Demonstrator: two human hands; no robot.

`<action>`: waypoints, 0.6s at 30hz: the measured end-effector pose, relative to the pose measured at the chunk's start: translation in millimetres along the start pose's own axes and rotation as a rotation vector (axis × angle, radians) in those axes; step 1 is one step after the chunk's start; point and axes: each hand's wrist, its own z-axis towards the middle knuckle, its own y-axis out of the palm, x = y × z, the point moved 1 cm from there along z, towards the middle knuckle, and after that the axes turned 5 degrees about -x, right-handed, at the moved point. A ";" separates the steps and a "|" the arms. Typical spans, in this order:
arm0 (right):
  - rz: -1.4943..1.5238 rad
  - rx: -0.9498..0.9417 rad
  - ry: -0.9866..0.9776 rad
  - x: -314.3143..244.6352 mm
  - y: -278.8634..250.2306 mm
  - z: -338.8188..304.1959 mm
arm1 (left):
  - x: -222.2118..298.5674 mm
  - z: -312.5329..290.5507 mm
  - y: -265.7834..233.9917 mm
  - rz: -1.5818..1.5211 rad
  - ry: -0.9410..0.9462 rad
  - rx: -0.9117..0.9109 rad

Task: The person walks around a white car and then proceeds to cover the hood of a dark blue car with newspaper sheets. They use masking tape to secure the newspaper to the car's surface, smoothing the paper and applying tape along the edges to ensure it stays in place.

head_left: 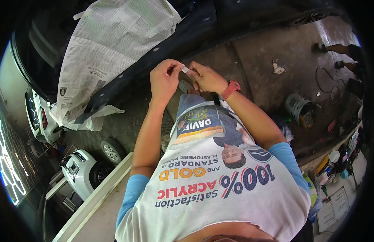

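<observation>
Between my two hands is a short white strip (pixel 185 69) that looks like masking tape. My left hand (pixel 165 78) pinches one end of it between thumb and forefinger. The other end is in the curled fingers of my right hand (pixel 209 79), whose wrist wears a red watch (pixel 232 88). Just beyond the hands runs a dark car body (pixel 195 32), dotted with pale patches. A large newspaper sheet (pixel 114 44) covers part of it to the left, with a crumpled whitish edge (pixel 92 121) hanging at its lower side.
A bucket (pixel 298 107) stands on the stained floor at the right, near a loose dark cable (pixel 330 86). Another person's legs (pixel 342 56) show at the far right. Cluttered supplies (pixel 336 161) line the lower right. White cars (pixel 80 171) and a loose wheel (pixel 112 150) are at the left.
</observation>
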 end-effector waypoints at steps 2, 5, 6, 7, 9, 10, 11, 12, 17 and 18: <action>-0.395 0.399 -0.483 -8.0 15.8 -4.5 | -22.0 5.2 1.7 -0.270 -0.129 0.162; -0.502 0.581 -0.734 -25.4 26.4 -15.6 | -57.8 20.6 3.9 -0.519 -0.300 0.393; -0.376 0.644 -0.645 -27.3 22.9 -12.6 | -53.8 25.7 2.6 -0.548 -0.336 0.405; -0.249 0.705 -0.554 -30.4 19.6 -7.6 | -48.9 27.6 4.4 -0.649 -0.340 0.345; -0.112 0.710 -0.468 -29.2 7.3 5.9 | -37.0 24.2 11.4 -0.841 -0.347 0.217; -0.042 0.716 -0.424 -28.7 2.2 11.8 | -33.2 22.5 16.7 -0.868 -0.313 0.148; -0.041 0.739 -0.428 -26.0 -0.4 23.3 | -27.7 20.6 22.1 -0.919 -0.311 0.115; -0.042 0.765 -0.428 -27.7 -0.9 28.9 | -19.7 19.8 26.7 -0.972 -0.312 0.077; 0.316 0.862 -0.496 -33.0 -6.0 60.3 | -27.5 26.7 31.0 -0.831 -0.248 -0.083; 0.183 0.939 -0.480 -37.7 -8.4 60.7 | -29.9 27.2 28.7 -0.696 -0.236 -0.126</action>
